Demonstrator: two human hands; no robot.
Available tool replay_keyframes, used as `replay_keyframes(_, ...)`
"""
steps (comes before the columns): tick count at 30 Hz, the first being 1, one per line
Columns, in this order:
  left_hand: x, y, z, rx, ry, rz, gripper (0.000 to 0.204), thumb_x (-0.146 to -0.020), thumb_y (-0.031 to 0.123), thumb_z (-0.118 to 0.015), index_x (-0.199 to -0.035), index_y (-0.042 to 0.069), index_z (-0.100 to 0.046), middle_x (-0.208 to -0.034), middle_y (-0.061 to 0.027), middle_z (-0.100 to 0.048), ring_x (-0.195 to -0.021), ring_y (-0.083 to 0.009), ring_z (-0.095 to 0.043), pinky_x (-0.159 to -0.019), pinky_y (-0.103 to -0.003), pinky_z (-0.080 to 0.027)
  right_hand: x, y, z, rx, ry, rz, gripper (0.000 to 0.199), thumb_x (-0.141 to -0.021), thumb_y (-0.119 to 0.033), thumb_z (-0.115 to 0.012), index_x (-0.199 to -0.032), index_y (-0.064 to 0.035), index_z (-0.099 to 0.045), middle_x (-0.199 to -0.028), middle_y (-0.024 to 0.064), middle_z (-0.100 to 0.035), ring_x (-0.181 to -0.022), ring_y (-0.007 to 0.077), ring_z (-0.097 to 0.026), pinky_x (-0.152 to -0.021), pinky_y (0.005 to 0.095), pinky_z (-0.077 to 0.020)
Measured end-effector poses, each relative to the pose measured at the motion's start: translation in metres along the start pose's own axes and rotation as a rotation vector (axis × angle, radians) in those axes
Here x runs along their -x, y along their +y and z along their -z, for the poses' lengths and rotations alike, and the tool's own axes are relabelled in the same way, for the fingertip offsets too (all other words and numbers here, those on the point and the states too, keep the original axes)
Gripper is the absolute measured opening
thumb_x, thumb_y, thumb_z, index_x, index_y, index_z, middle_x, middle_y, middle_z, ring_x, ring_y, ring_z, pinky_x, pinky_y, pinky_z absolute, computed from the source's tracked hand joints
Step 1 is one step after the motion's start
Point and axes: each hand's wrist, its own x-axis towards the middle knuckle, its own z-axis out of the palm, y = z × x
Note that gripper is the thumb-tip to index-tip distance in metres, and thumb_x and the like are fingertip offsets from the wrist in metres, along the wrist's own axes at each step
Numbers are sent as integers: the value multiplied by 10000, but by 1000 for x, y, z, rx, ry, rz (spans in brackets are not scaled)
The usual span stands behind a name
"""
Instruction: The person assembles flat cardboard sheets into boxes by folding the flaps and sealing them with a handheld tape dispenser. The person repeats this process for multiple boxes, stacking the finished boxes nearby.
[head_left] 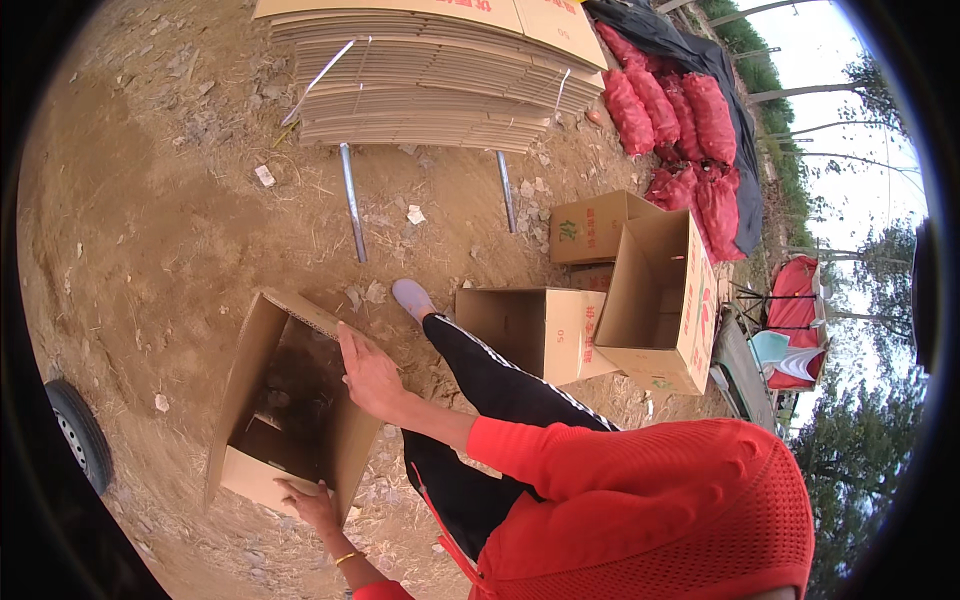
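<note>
An open-topped brown cardboard box (239, 376) stands tilted on the dirt in front of me. Its inside is dark with shadow, and I cannot make out the bottom. My left hand (318, 512), with a yellow bracelet at the wrist, grips the near wall, its fingers curling over the upper edge. Higher in the picture, my right hand (372, 378) holds the box's right side at the rim, with the fingers long against the cardboard. Part of that thumb is hidden. Red sleeves cover both of my upper arms.
Open cardboard boxes (640, 357) stand together to the right of my leg. Tied flat cartons (420, 85) are stacked on metal legs (353, 205). Filled red mesh sacks (708, 118) lie beyond, beside a black sheet (742, 75). A tyre (80, 435) is at far left.
</note>
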Motion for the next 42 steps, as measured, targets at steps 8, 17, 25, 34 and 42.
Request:
replay_keyframes(8,-14,-17,-6,-142,-7,42,1122,-733,336,-754,-1492,306,72,-1348,-482,-206,-1130,-547,-484,-910,-517,-479,6,10,-35,260,230,216,562,-771,-37,-525,-1299,59,-358,-1216,220,-509,-947,388,-580,-808,403,-516)
replay_keyframes(17,-25,-28,-17,-158,-8,36,1171,-716,369,-757,-1481,307,127,-1317,-516,-188,-1090,-557,-506,-886,-503,-499,7,26,-29,61,-41,91,655,-730,-21,-580,-1344,-52,-352,-1290,196,-488,-921,430,-601,-779,441,-520)
replay_keyframes(25,-31,-36,-23,-149,-9,33,1167,-706,390,-761,-1488,304,101,-1317,-528,-166,-1122,-553,-490,-881,-501,-505,56,72,-10,-333,12,-58,714,-714,-10,-640,-1360,-109,-354,-1308,179,-489,-1068,386,-558,-864,451,-481)
replay_keyframes(34,-25,-36,-27,-213,33,58,1123,-731,470,-711,-1491,288,95,-1349,-495,-171,-1077,-551,-520,-872,-504,-511,57,57,-16,343,-121,68,727,-788,-22,-559,-1446,-138,-273,-1408,184,-409,-1331,346,-360,-1106,498,-221)
replay_keyframes(42,-24,-34,-25,-251,5,103,1123,-751,484,-693,-1481,285,136,-1380,-455,-173,-1075,-529,-534,-881,-498,-509,53,73,-37,271,-220,479,797,-823,-229,-633,-1410,75,-187,-1453,289,-276,-1365,391,-287,-1123,462,-225)
